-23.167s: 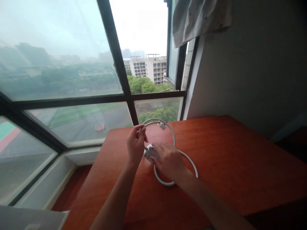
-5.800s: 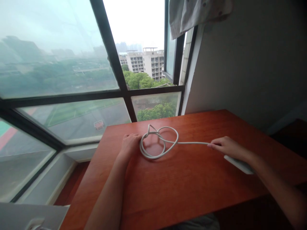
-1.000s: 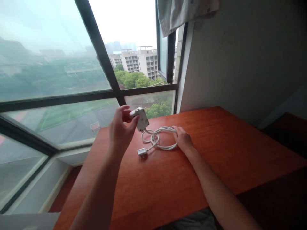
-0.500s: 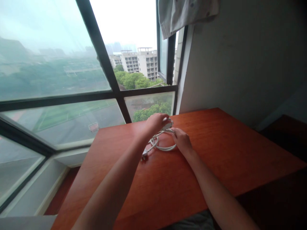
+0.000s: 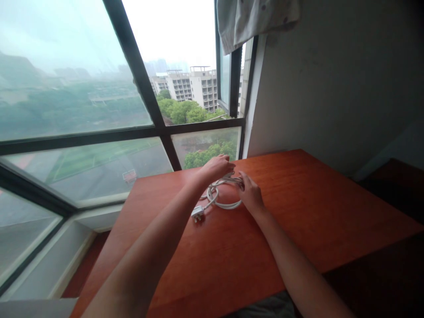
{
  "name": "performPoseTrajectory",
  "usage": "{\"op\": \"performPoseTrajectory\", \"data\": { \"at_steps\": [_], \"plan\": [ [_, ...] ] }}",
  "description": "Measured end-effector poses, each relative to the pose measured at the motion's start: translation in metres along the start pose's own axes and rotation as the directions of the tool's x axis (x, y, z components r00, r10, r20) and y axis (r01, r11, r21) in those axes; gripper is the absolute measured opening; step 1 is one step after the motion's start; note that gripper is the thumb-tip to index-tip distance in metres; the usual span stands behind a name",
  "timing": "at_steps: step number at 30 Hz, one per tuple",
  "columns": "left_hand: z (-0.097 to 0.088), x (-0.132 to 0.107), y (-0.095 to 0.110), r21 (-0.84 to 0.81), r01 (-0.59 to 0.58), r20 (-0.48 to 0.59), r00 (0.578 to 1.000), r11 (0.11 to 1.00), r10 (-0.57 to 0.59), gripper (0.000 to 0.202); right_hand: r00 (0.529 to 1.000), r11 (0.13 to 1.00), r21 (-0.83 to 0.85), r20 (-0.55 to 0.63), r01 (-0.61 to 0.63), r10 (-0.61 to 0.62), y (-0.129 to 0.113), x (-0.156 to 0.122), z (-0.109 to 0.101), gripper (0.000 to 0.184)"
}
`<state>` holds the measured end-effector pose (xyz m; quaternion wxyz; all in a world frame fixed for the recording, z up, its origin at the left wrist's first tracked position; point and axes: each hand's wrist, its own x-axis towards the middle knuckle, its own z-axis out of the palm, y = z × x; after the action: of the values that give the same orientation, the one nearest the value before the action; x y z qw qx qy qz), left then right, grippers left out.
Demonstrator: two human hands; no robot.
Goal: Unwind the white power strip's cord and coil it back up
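A white cable (image 5: 228, 206) lies in loose loops on the reddish-brown table. At its near left end rests a white plug (image 5: 198, 213), with its metal prongs facing me. My left hand (image 5: 219, 168) is curled over a white block at the far side of the coil, which looks like a power strip (image 5: 228, 175); most of it is hidden under the hand. My right hand (image 5: 251, 191) grips the right side of the cable loops between thumb and fingers.
The wooden table (image 5: 314, 198) reaches right toward a plain wall (image 5: 324, 88). Dark-framed windows (image 5: 162, 131) stand beyond its far and left edges. A pale spotted cloth (image 5: 255, 20) hangs at the top. Grey fabric (image 5: 268, 307) shows at the near edge.
My left hand has lowered slightly over the white block, which now shows less. The plug has come further out from behind my left forearm. My right hand has barely shifted.
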<state>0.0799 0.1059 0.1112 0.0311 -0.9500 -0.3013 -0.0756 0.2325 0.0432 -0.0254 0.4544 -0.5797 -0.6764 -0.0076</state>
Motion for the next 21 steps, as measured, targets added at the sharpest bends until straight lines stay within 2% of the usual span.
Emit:
{"op": "performPoseTrajectory", "data": {
  "at_steps": [3, 6, 10, 13, 18, 21],
  "plan": [
    [0.007, -0.008, -0.009, -0.184, 0.014, -0.072, 0.997, 0.983, -0.027, 0.027, 1.0, 1.0, 0.017, 0.006, -0.016, 0.016, -0.003, 0.001, -0.002, 0.041],
    [0.008, -0.013, -0.01, -0.288, 0.026, -0.069, 0.996, 0.957, -0.048, 0.026, 1.0, 0.999, 0.025, 0.014, -0.02, 0.02, -0.006, 0.002, -0.005, 0.04],
    [0.002, -0.011, 0.002, -0.209, -0.096, -0.016, 0.995, 0.973, 0.095, 0.018, 0.999, 0.999, 0.035, 0.035, -0.006, 0.004, -0.006, 0.003, -0.008, 0.036],
    [0.0, -0.009, 0.015, -0.153, -0.143, 0.049, 0.987, 0.978, 0.152, 0.018, 0.998, 0.999, 0.044, 0.05, -0.03, 0.028, -0.002, 0.004, -0.008, 0.036],
    [0.003, -0.012, 0.033, -0.09, -0.136, 0.08, 0.986, 0.987, 0.144, 0.02, 0.995, 0.998, 0.027, 0.083, -0.051, 0.049, 0.008, 0.003, -0.003, 0.032],
    [0.003, -0.014, 0.032, -0.103, -0.085, 0.111, 0.989, 0.991, 0.096, 0.026, 0.995, 0.997, 0.052, 0.085, -0.054, 0.049, 0.01, 0.004, -0.003, 0.033]
  ]
}}
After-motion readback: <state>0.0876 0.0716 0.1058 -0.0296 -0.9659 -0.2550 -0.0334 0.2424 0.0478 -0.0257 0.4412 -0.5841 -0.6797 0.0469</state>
